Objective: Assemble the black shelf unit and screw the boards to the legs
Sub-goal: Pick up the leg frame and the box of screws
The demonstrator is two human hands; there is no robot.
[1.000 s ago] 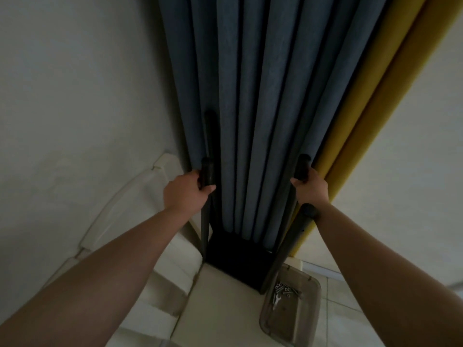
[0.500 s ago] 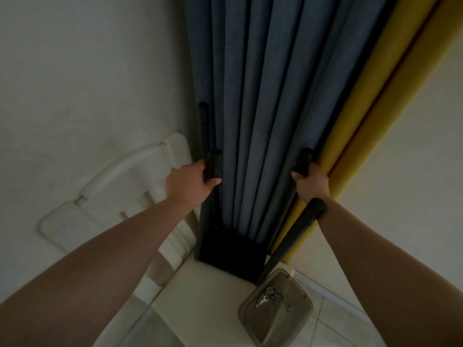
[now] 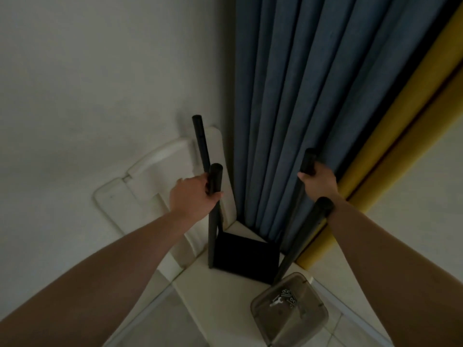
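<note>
Here, in the head view, the black shelf unit (image 3: pixel 246 255) stands low in the middle of the frame on a pale floor, its four round legs rising toward the camera from a black board (image 3: pixel 246 256) at the bottom. The left hand (image 3: pixel 193 196) is curled round the near left leg (image 3: pixel 215 209), just below its top end, with the thumb on the side nearer the camera. The right hand (image 3: pixel 318 182) grips the far right leg (image 3: pixel 308 160) close to its top (the fingers wrap away from the camera, so only the back of the hand and the thumb show). The near right leg (image 3: pixel 304 236) slants up beside the right wrist, ungripped, and the far left leg (image 3: pixel 201 144) stands free behind the left hand.

Behind the unit hang blue curtains (image 3: pixel 313 96), with a yellow curtain (image 3: pixel 390 136) at the right of the frame. A white folded chair (image 3: pixel 150 186) leans on the grey wall at centre left. At the lower right, a clear plastic container (image 3: pixel 290 314) on the floor holds screws (image 3: pixel 288 296) and a small wrench (image 3: pixel 275 302).
</note>
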